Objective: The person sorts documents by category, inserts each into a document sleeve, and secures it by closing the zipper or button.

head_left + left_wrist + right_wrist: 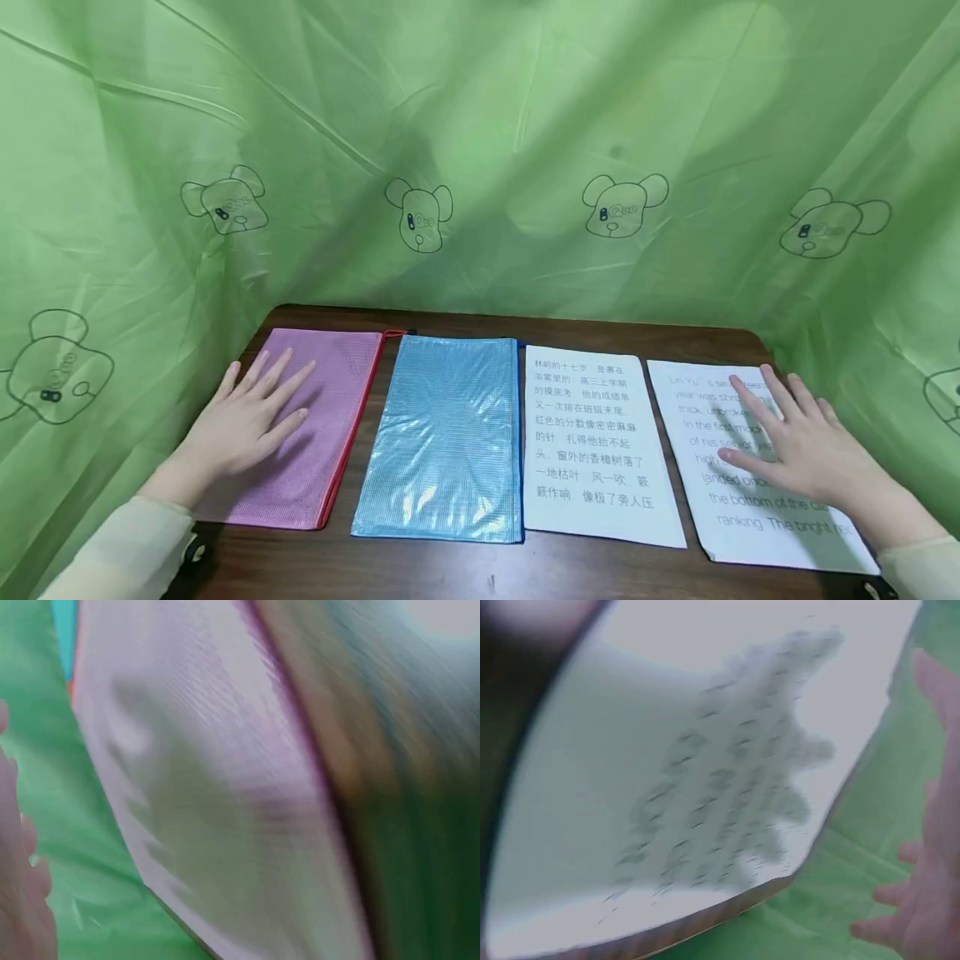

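In the head view my left hand, fingers spread, is over a purple mesh zipper pouch with a red zip edge. My right hand is spread above a sheet of English text at the far right. Shadows of both hands fall on what lies below, and neither hand holds anything. Between them lie a blue mesh zipper pouch and a sheet of Chinese text, side by side. The left wrist view is blurred, with the purple pouch under the hand's shadow.
All four items lie in a row on a dark brown wooden table. A green curtain printed with bear-head outlines hangs behind the table and down both sides. The table's back corners are rounded.
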The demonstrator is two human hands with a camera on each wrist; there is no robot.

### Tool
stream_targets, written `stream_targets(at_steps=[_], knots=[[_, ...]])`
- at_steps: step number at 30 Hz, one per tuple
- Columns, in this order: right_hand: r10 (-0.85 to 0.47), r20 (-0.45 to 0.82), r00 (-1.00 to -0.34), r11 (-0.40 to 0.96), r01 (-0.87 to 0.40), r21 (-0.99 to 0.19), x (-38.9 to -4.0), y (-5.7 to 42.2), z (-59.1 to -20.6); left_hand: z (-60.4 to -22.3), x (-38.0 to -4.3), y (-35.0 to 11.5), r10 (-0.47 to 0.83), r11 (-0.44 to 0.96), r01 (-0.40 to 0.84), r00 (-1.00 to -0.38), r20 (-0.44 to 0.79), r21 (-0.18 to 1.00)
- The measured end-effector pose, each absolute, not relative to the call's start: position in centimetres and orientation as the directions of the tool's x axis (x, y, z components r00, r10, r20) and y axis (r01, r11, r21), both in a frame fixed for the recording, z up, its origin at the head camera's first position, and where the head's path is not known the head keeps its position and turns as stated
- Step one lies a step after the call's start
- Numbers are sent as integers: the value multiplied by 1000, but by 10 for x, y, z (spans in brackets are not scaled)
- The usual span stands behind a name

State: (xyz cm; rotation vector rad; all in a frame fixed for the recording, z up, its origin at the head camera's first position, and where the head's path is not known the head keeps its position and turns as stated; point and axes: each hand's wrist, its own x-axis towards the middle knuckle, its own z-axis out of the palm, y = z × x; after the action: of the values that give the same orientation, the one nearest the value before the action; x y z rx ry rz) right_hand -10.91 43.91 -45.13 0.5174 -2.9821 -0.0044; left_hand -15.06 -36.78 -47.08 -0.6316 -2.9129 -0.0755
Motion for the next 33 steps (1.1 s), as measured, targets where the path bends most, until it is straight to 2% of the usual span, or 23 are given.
stream_targets(at_steps=[7,18,24,33], knots=[[-311,114,-943,943,-321,-85,-119,412,-436,-463,-167,-315,342,920,360,-931,131,157],[-221,47,-974,889,-222,-400,-117,340,-439,-462,-193,-167,336,778,408,-913,232,478],[-192,53,-980,865,-195,-462,-123,336,-448,-481,-198,-99,297,671,349,-935,194,654],[-111,-70,-991,858,-60,-510,-127,333,-462,-488,-179,-26,293,602,346,-934,204,720]])
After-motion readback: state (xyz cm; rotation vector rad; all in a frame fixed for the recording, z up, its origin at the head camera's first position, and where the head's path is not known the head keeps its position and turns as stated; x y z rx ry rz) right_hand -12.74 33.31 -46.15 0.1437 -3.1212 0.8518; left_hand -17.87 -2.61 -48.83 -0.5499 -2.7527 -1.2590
